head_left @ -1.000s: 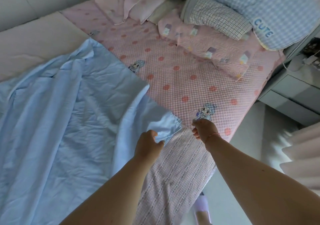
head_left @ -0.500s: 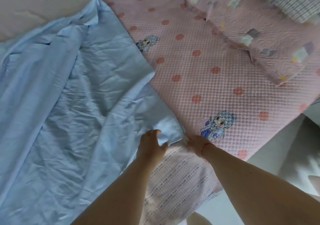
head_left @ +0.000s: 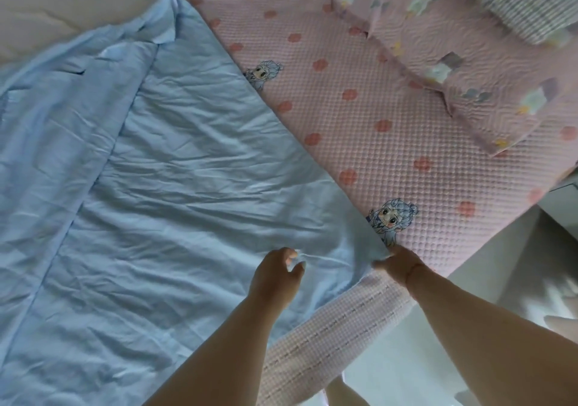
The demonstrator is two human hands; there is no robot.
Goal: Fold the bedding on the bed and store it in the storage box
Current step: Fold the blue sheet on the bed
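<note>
Over the bed's near edge, a pale blue sheet (head_left: 162, 186) lies spread and creased across the left of the pink quilted mattress cover (head_left: 375, 117), a folded strip along its left side. Its near right corner is pinched by the right hand (head_left: 398, 263). The left hand (head_left: 275, 272) pinches a small ridge of the sheet just beside it. Pink pillows (head_left: 453, 61) lie at the far right corner.

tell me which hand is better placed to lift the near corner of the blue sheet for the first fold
Right. The right hand already pinches the blue sheet at its near corner by the bed edge. The left hand grips the sheet further in, away from the corner, so it would probably need to regrip.
</note>
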